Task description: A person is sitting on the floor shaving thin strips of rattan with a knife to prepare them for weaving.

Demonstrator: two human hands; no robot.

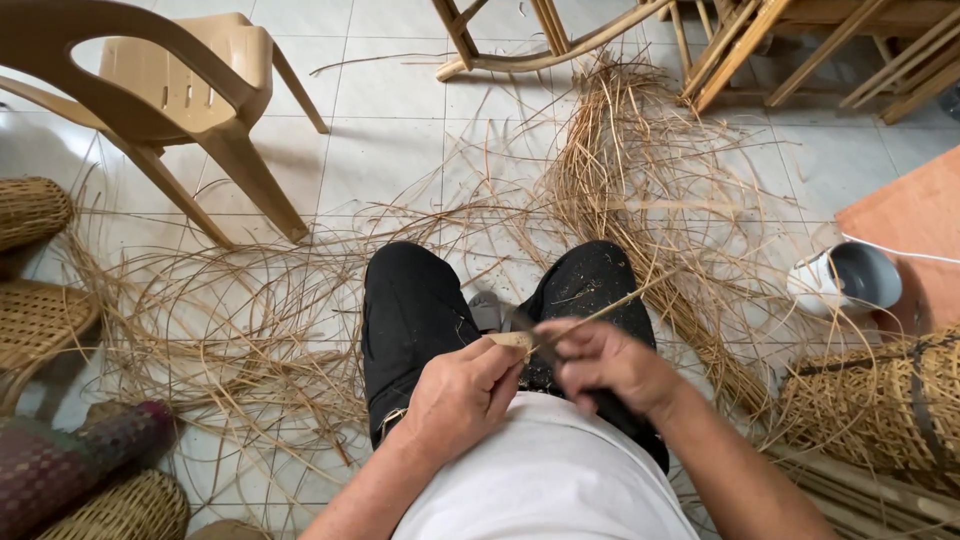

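I sit with both knees in black trousers under my hands. My left hand (460, 392) is closed on the pale end of a thin cane strip (600, 312) that runs up and to the right over my right knee. My right hand (607, 362), blurred by motion, grips the same strip just beside the left hand; a dark blade-like thing seems to lie between the two hands, too blurred to be sure. Loose cane strands (640, 190) lie heaped on the tiled floor ahead.
A tan plastic chair (190, 90) stands at the far left. Woven baskets (30, 210) line the left edge, another woven piece (880, 400) sits at the right by a white pot (845, 280). Wooden frames (760, 40) fill the top right.
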